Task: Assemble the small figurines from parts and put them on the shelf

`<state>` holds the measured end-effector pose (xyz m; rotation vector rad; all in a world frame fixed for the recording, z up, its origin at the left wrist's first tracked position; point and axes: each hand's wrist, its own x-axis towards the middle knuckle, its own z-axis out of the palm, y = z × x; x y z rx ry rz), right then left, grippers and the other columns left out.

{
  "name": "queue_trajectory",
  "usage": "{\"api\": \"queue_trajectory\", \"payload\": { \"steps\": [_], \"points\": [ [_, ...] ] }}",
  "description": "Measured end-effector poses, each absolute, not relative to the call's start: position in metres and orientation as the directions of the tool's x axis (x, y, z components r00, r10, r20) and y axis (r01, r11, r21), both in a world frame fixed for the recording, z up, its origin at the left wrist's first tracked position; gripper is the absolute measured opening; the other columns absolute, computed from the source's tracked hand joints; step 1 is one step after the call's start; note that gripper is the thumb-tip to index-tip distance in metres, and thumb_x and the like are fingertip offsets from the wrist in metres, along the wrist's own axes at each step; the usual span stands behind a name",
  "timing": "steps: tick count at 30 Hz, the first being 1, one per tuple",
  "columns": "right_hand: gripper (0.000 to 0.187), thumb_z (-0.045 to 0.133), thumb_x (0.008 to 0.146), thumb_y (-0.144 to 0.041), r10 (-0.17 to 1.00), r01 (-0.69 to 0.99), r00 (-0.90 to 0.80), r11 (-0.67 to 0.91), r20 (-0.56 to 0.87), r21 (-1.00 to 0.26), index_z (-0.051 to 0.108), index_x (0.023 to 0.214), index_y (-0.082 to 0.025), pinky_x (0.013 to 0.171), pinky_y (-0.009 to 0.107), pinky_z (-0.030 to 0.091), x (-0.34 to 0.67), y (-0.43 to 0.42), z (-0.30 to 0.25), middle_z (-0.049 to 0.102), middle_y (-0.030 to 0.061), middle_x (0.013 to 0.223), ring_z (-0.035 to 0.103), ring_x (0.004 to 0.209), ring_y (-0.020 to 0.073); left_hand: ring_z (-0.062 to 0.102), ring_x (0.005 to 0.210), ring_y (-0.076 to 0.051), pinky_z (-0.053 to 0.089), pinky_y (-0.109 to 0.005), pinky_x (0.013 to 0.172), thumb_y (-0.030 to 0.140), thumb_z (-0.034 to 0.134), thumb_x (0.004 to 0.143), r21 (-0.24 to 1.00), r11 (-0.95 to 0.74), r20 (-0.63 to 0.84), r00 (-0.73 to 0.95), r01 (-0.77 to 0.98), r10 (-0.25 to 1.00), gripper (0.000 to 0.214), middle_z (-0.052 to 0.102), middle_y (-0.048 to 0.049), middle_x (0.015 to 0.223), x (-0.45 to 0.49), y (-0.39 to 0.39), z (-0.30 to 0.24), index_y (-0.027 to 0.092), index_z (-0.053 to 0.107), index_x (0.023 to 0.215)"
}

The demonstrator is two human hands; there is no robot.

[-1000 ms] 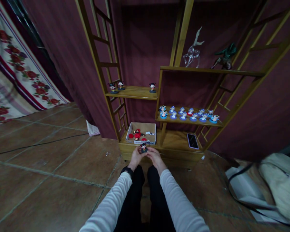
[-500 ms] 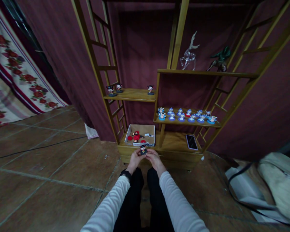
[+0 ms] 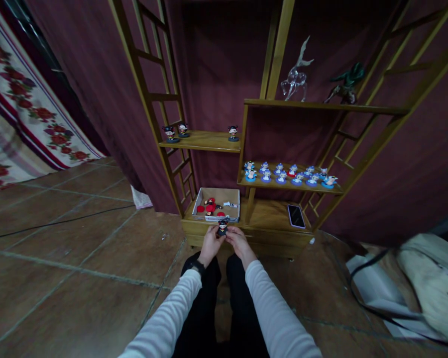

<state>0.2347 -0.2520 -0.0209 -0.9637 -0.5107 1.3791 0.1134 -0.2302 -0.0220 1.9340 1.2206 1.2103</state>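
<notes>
A small black-haired doll figurine (image 3: 223, 226) on a dark base is held upright between my two hands, in front of the cabinet's low edge. My left hand (image 3: 211, 244) pinches it from the left, and my right hand (image 3: 239, 241) grips its other side near the base. Just beyond them sits a shallow cardboard box (image 3: 195, 213) with red and black figurine parts and a white piece inside. Similar figurines stand on the upper left shelf (image 3: 205, 141): two at its left end and one black-haired figurine (image 3: 233, 133) at its right end.
Several blue-and-white figurines (image 3: 281, 177) stand in rows on the middle right shelf. A phone (image 3: 296, 216) lies on the bottom board. Higher up are a clear deer ornament (image 3: 294, 82) and a dark green statuette (image 3: 348, 84). A pale bag (image 3: 431, 283) rests on the floor at right.
My hands and the figurine they hold stay almost in place, rising very slightly. The view has shifted a little. Figurines on the shelves and parts in the box have not moved.
</notes>
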Motion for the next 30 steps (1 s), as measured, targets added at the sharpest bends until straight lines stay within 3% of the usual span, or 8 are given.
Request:
{"api": "queue_trajectory", "payload": {
  "steps": [16,30],
  "points": [
    [0.026,0.067,0.051,-0.017,0.980,-0.552,0.100,-0.091,-0.174,-0.829,0.056,0.075,-0.021,0.074,0.028,0.044,0.240,-0.250,-0.028,0.064,-0.0022,0.077,0.058,0.076,0.0136,0.047,0.109,-0.023,0.036,-0.038,0.097,0.013,0.051,0.076,0.591,-0.568,0.486,0.309,0.573,0.817,0.048,0.047,-0.0106,0.113,0.119,-0.246,-0.016,0.018,0.043,0.122],
    [0.027,0.067,0.052,-0.014,0.983,-0.516,0.062,-0.117,-0.173,-0.849,0.056,0.075,-0.022,0.077,0.033,0.044,0.249,-0.244,-0.038,0.064,-0.0028,0.072,0.058,0.073,0.0143,0.045,0.110,-0.026,0.034,-0.039,0.095,0.019,0.044,0.081,0.384,-0.630,0.440,0.466,0.675,0.767,0.046,0.046,-0.0150,0.118,0.112,-0.249,-0.007,0.015,0.038,0.127]
  ]
}}
